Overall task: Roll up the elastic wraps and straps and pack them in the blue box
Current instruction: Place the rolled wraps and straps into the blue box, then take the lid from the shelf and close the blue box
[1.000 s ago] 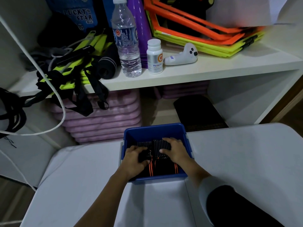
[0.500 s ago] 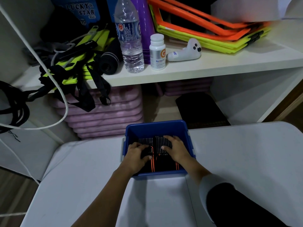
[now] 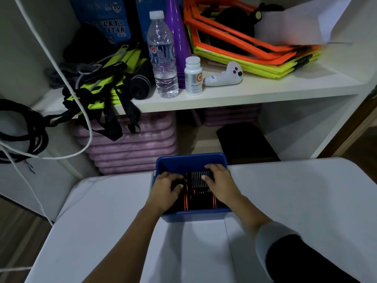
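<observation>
Well into the packing step, by the look of it. Both hands down inside the blue box [image 3: 190,158] at the far edge of the white table [image 3: 306,190], among black elastic wraps [image 3: 199,201] with orange edging. Left hand [image 3: 166,187] curled over one dark roll at the box's left side; right hand [image 3: 221,180] spread flat, pressing on the ribbed top layer. Next, probably: seat that roll snug against its neighbours, then lift clear without dragging any loose. Black-and-yellow straps [image 3: 98,92] draped off the shelf behind, possibly left to roll.
</observation>
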